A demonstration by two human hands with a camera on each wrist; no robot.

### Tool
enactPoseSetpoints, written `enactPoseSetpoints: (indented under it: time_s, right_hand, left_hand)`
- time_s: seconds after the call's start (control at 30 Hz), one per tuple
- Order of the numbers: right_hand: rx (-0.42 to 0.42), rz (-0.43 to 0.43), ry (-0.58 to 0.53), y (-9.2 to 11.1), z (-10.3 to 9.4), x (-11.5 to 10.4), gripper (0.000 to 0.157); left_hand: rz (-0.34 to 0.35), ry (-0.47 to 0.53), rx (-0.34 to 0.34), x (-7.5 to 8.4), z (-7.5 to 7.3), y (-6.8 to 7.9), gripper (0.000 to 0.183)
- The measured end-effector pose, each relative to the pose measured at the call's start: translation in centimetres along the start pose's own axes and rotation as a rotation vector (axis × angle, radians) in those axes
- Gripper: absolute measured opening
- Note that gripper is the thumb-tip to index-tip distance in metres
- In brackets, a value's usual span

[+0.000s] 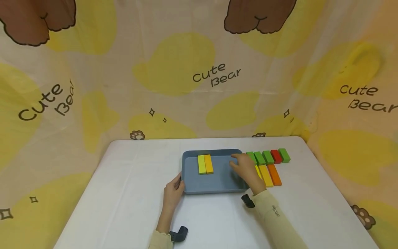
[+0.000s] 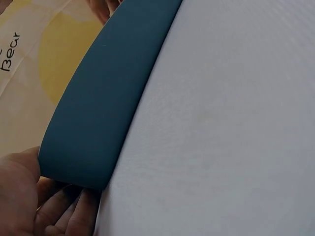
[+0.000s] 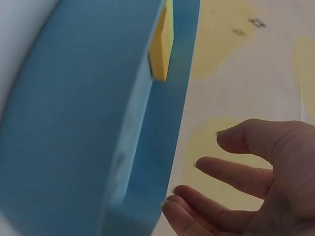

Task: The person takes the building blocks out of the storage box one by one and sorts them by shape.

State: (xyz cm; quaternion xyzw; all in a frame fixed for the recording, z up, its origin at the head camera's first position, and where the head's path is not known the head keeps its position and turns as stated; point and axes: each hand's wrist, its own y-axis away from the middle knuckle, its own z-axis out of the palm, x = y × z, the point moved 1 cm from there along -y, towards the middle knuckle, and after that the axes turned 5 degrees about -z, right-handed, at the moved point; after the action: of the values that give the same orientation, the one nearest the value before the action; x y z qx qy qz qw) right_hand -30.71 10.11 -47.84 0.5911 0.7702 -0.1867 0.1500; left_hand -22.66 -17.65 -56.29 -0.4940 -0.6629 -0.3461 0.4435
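Observation:
A blue-grey tray lies on the white table. My left hand grips the tray's front left corner; in the left wrist view the thumb is at its rim and the other fingers curl below. Inside the tray a yellow-green block and an orange-yellow block lie side by side. My right hand is over the tray's right edge, its thumb and fingers spread. Nothing is between those fingers in the right wrist view, where the orange-yellow block shows past the tray wall.
Right of the tray stands a back row of several green blocks with a red block among them. In front are a yellow block and an orange block; another yellow one is partly behind my right hand. Patterned cloth surrounds the table.

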Motion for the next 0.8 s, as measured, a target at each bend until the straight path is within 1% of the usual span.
enactPoseSetpoints:
  time_s: [0.1,0.2,0.27,0.4,0.57,0.7,0.73,0.8]
  right_hand:
    - [-0.025,-0.012,0.003,-0.5,1.0,-1.6,0.037]
    - [-0.069,-0.018,0.012,-1.0,2.0,-3.2,0.037]
    - [-0.098,-0.024,0.023,-1.2,2.6,-4.1,0.038]
    - [-0.15,-0.008,0.033,-1.8,3.4,-5.5,0.042]
    - [-0.21,0.022,0.036,-2.6,4.1,-6.3,0.047]
    - [-0.227,0.0,0.085,-3.4,4.7,-6.6,0.046]
    - [-0.228,-0.006,0.098,-3.6,4.8,-6.7,0.046]
    - [-0.233,-0.011,0.107,-3.9,5.0,-6.9,0.046]
  left_hand:
    - [-0.001,-0.003,0.009,0.0,-0.1,0.0,0.044]
    - [-0.001,-0.002,0.016,-0.1,-0.1,-0.1,0.044]
    - [-0.001,-0.001,0.012,-0.1,-0.1,-0.1,0.044]
    - [-0.004,0.005,0.001,-0.3,0.2,0.0,0.043]
    - [-0.009,0.006,0.016,-0.5,0.5,0.3,0.043]
    - [-0.019,0.003,0.035,-0.4,0.5,0.4,0.042]
    - [-0.012,-0.001,0.038,-0.4,0.4,0.4,0.042]
    - [-0.015,0.001,0.038,-0.3,0.4,0.3,0.042]
